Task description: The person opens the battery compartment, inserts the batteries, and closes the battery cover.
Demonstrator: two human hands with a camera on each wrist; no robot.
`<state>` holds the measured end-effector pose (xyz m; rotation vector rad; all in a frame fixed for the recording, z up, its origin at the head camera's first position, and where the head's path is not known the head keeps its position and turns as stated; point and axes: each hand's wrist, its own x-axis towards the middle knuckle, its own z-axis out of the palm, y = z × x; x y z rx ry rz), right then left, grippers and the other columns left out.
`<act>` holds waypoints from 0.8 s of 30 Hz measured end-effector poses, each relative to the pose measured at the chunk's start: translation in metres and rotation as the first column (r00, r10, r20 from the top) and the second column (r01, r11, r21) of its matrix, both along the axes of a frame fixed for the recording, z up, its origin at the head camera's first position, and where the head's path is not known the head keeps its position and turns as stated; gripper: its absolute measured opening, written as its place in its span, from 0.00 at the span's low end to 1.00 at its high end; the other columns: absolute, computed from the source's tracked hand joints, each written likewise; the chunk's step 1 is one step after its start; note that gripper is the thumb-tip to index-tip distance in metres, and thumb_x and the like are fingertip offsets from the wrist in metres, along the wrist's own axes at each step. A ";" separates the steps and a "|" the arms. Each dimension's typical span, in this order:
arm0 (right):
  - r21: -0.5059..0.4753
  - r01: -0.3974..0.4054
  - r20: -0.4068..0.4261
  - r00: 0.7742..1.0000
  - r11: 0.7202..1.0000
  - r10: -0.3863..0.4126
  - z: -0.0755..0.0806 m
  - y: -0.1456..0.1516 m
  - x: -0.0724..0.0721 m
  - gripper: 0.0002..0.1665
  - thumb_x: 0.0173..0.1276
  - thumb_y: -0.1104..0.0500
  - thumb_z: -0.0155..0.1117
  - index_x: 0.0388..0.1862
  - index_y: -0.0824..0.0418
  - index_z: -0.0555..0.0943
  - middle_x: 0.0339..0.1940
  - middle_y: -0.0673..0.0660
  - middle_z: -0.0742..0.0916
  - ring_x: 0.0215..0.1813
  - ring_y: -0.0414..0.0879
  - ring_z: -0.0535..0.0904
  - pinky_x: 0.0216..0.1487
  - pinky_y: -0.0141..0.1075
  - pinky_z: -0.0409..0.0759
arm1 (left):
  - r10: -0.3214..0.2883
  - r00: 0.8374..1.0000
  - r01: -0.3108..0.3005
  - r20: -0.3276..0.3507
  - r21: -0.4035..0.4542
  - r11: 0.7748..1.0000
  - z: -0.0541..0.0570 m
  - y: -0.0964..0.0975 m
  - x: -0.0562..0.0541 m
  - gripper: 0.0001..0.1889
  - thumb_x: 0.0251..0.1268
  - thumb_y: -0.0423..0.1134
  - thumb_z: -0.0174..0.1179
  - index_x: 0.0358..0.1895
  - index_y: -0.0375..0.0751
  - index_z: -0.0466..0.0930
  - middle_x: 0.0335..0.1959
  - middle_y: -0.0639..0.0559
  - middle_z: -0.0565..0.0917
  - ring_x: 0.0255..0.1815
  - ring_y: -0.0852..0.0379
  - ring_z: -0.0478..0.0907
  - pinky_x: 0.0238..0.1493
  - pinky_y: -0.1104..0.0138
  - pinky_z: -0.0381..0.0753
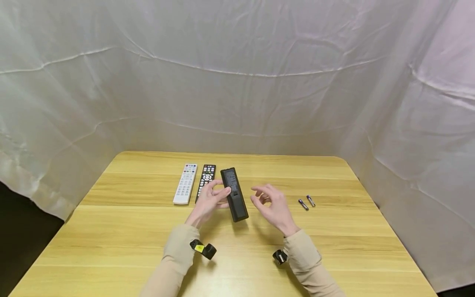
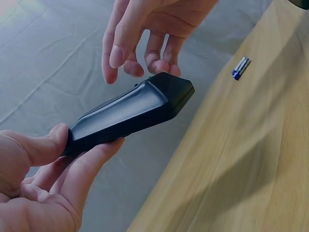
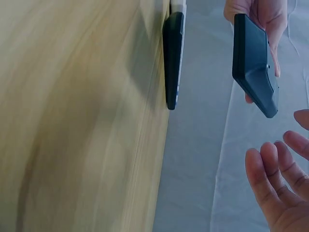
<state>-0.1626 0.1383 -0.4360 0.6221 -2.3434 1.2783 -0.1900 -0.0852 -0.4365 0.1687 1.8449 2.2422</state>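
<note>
My left hand [image 1: 212, 199] holds a black remote control [image 1: 235, 200], thumb on one side and fingers on the other. The remote is raised over the table with its back turned up, tilted in the head view. In the left wrist view the thumb and fingers grip one end of the remote [image 2: 125, 111]. To its right, my right hand [image 1: 273, 208] hovers with loosely bent fingers and nothing in them. The right wrist view shows these fingers [image 3: 263, 179] apart from the remote [image 3: 253, 63].
A white remote [image 1: 185, 184] and a black remote with white buttons [image 1: 207, 177] lie side by side left of centre. Two small batteries [image 1: 303, 204] [image 1: 311, 201] lie on the wooden table [image 1: 345, 251] at right. A pale curtain [image 1: 237, 103] hangs behind.
</note>
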 end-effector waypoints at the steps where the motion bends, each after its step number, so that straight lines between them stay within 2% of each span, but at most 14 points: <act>1: 0.005 -0.006 -0.001 1.000 1.000 0.006 0.000 -0.001 0.001 0.15 0.63 0.68 0.71 0.49 0.67 0.85 0.34 0.58 0.86 0.30 0.40 0.80 0.34 0.30 0.88 | 0.006 1.000 -0.006 -0.001 0.001 1.000 0.000 0.000 0.001 0.22 0.73 0.30 0.58 0.66 0.30 0.67 0.50 0.31 0.87 0.37 0.55 0.90 0.46 0.57 0.92; 6: 0.030 -0.046 -0.020 0.999 0.998 0.047 0.001 -0.008 0.004 0.15 0.63 0.67 0.71 0.50 0.66 0.85 0.35 0.59 0.85 0.30 0.36 0.77 0.32 0.29 0.88 | 0.037 0.999 -0.037 -0.006 0.004 0.999 0.000 0.000 0.004 0.22 0.73 0.31 0.58 0.66 0.32 0.68 0.51 0.30 0.86 0.38 0.54 0.90 0.45 0.58 0.92; 11: 0.040 -0.083 -0.053 0.995 0.996 0.085 0.001 -0.014 0.007 0.16 0.63 0.67 0.71 0.50 0.68 0.85 0.36 0.62 0.85 0.30 0.38 0.78 0.32 0.32 0.89 | 0.052 0.998 -0.052 -0.030 -0.004 0.999 0.002 0.001 0.008 0.22 0.72 0.30 0.58 0.66 0.31 0.67 0.53 0.27 0.84 0.40 0.52 0.90 0.45 0.58 0.92; 15: 0.073 -0.073 -0.054 0.996 0.995 0.077 0.002 -0.018 0.010 0.17 0.63 0.66 0.72 0.51 0.68 0.84 0.37 0.62 0.85 0.30 0.40 0.80 0.33 0.35 0.89 | 0.058 0.997 -0.059 -0.047 -0.008 0.998 0.003 0.002 0.009 0.22 0.72 0.30 0.59 0.66 0.31 0.68 0.53 0.25 0.83 0.42 0.48 0.90 0.45 0.57 0.92; 21: 0.146 -0.046 -0.038 0.998 0.988 0.052 0.003 -0.023 0.014 0.20 0.63 0.63 0.73 0.54 0.63 0.84 0.41 0.58 0.85 0.30 0.40 0.80 0.33 0.40 0.87 | 0.063 0.995 -0.065 -0.071 -0.027 0.998 0.002 0.005 0.010 0.21 0.73 0.30 0.58 0.66 0.31 0.69 0.54 0.24 0.82 0.49 0.37 0.87 0.46 0.57 0.92; 24: 0.160 -0.041 -0.041 0.998 0.986 0.048 0.003 -0.024 0.015 0.21 0.63 0.62 0.74 0.55 0.63 0.84 0.42 0.58 0.85 0.31 0.42 0.80 0.32 0.40 0.86 | 0.069 0.995 -0.071 -0.076 -0.030 0.997 0.001 0.006 0.010 0.21 0.73 0.30 0.58 0.65 0.31 0.69 0.53 0.24 0.82 0.49 0.37 0.87 0.46 0.57 0.92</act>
